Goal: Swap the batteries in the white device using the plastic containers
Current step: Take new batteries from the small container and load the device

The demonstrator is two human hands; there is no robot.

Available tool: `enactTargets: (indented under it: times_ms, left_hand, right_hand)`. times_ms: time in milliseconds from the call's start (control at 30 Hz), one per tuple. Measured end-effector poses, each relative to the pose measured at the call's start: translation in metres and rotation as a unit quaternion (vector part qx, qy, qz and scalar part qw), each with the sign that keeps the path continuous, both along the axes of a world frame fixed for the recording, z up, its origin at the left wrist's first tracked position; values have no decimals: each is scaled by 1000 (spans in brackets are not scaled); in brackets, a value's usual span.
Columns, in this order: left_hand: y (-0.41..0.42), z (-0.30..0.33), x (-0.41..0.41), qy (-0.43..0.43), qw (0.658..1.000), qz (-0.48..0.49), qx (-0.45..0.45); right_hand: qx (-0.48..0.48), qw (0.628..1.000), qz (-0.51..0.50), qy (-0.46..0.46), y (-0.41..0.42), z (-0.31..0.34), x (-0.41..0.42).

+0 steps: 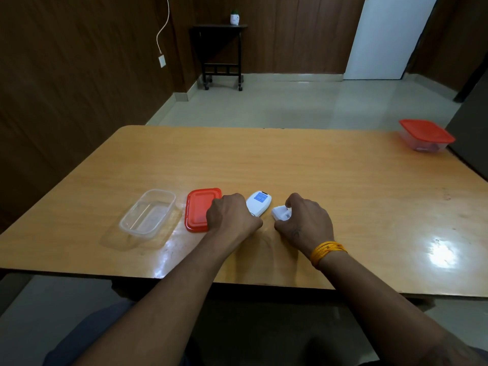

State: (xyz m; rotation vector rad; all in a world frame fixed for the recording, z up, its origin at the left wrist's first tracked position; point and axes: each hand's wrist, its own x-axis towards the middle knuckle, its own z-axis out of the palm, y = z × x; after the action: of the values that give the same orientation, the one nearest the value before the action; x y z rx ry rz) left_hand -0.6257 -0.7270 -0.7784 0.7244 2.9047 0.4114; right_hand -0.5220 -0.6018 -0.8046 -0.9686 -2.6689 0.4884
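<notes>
The white device (259, 203) lies on the wooden table (303, 170), its blue label facing up. My left hand (231, 215) rests curled against the device's left side, fingers hidden under the hand. My right hand (303, 220) is closed on a small white cover piece (280, 213) just right of the device. A clear plastic container (148, 213) stands open at the left, with its red lid (199, 208) lying flat between it and my left hand. No batteries are visible.
A second clear container with a red lid (426, 134) on it stands at the table's far right corner. Beyond the table are a tiled floor and a small black side table (220, 52) by the wall.
</notes>
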Motion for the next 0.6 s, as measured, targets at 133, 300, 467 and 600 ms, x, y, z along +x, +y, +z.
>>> enactTargets:
  times_ms: [133, 300, 467, 600]
  left_hand:
    - [-1, 1, 4, -2, 999, 5, 49]
    - [0, 9, 2, -91, 974, 49, 200]
    - [2, 15, 10, -355, 824, 108, 429]
    - [1, 22, 16, -465, 704, 100, 528]
  right_hand:
    - [-11, 999, -9, 35, -1, 4, 4]
    - [-73, 989, -25, 125, -7, 17, 9]
    - [-105, 979, -1, 174, -18, 36, 13]
    - [-130, 967, 23, 219, -33, 44, 15]
